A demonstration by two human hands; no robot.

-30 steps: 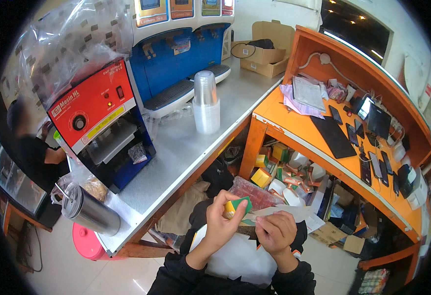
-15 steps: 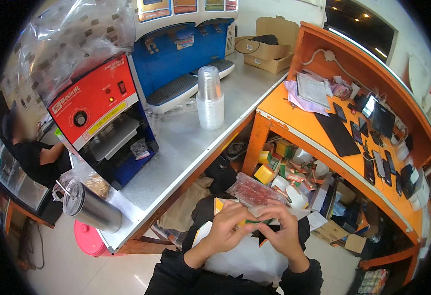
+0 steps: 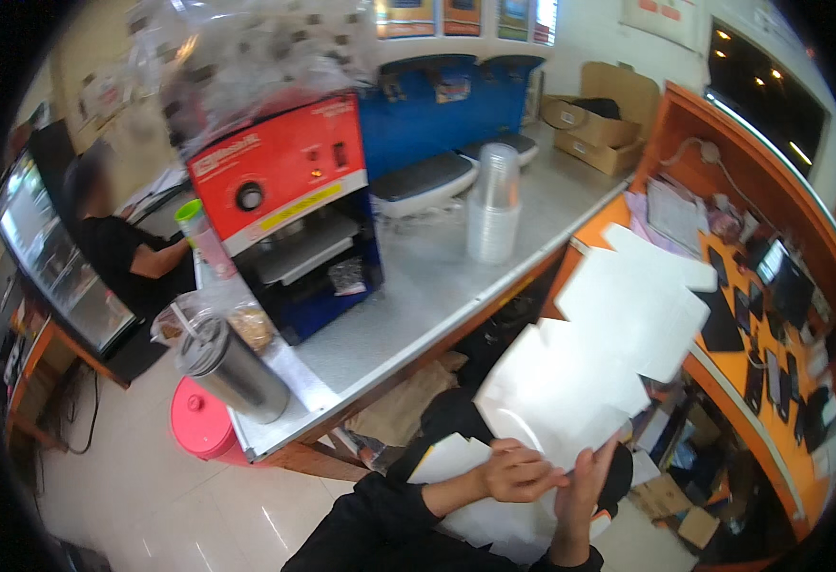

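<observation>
One large white unfolded card [image 3: 589, 334] rises to the right of the steel tumbler [image 3: 246, 381] on the worktop [image 3: 418, 300]. At its lower edge, my left hand [image 3: 523, 473] has its fingers curled in, tips beside my right hand [image 3: 585, 481], whose fingers stretch nearly straight. Whether either pinches the card, I cannot tell. I judge the step as handling the spread card; the next move calls for a secure edge grip.

Left hand [image 3: 521, 472] and right hand [image 3: 585, 484] sat at lower edge of white card [image 3: 594, 334] | steel tumbler [image 3: 238, 374] stood on metal counter [image 3: 420, 319]
</observation>
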